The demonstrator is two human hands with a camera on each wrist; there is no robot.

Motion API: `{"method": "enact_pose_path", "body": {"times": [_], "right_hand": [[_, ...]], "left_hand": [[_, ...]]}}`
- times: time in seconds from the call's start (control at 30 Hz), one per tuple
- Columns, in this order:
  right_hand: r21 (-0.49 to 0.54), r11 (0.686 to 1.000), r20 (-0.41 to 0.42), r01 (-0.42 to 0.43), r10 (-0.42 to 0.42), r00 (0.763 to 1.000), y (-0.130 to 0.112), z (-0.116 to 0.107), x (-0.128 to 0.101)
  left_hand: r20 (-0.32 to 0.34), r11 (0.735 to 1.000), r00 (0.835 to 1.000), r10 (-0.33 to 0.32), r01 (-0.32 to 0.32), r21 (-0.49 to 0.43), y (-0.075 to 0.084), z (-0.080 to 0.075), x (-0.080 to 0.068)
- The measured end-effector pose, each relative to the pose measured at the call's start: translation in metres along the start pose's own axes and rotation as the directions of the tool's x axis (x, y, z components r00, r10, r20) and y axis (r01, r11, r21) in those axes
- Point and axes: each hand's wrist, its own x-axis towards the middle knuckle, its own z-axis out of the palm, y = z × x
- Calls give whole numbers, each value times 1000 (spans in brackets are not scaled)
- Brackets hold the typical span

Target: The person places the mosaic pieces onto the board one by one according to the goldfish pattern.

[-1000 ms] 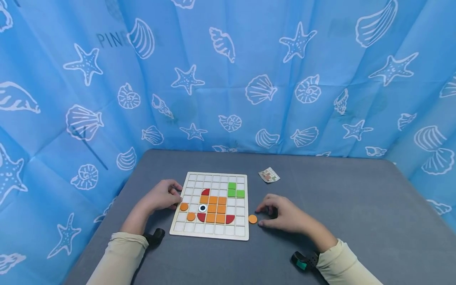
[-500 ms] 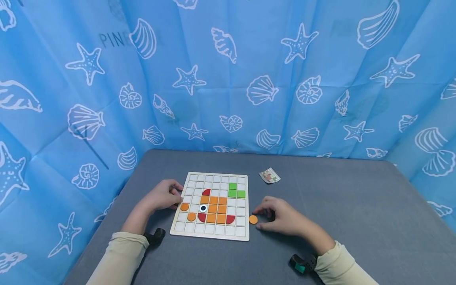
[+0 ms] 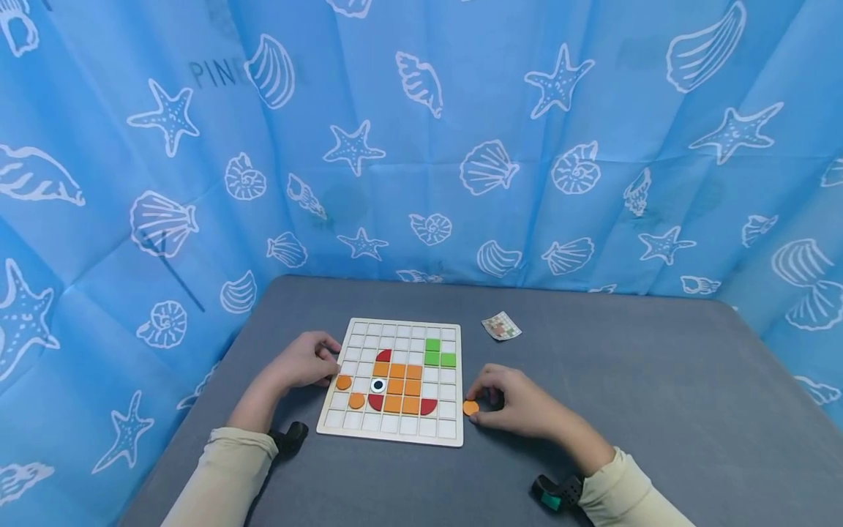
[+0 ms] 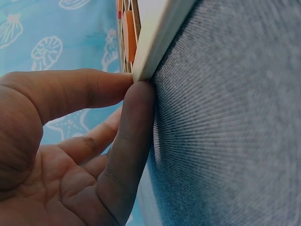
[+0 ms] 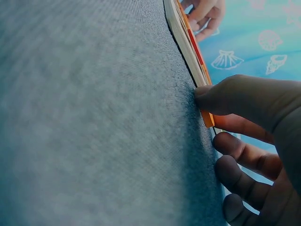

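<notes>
A pale square grid board (image 3: 390, 439) lies on the grey table. My left hand (image 3: 306, 361) is at its left edge; in the left wrist view the thumb (image 4: 89, 88) and index finger pinch the board's edge (image 4: 159, 40). Beside the right edge, my right hand (image 3: 519, 401) has thumb and index finger on either side of an orange disc (image 3: 470, 408), pinching it. The right wrist view shows the disc (image 5: 207, 118) at the table surface, partly behind the thumb. Orange squares (image 3: 395, 386), red quarter-circles (image 3: 429, 406), an eye tile (image 3: 378, 386) and green squares (image 3: 432, 358) sit on the board.
Two more orange discs (image 3: 356, 400) lie toward the board's left side. A small printed pattern card (image 3: 502, 326) rests on the table beyond the right hand. Behind the table (image 3: 612, 351) hangs a blue curtain (image 3: 421, 183) with shells and starfish.
My right hand has moved left, and its thumb and index finger have come together on the orange disc. The left hand stays at the board's edge.
</notes>
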Motion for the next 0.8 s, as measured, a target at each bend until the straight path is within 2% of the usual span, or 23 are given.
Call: {"method": "enact_pose_path", "body": {"times": [0.5,0.8], "right_hand": [[32,999,37,-25,23,999,-2,-5,0],[34,999,21,23,-24,999,-25,-4,18]], "left_hand": [[10,1000,1000,-2,2,-10,2,1,-1],[9,1000,1000,-8,8,-7,0,-1,2]]}}
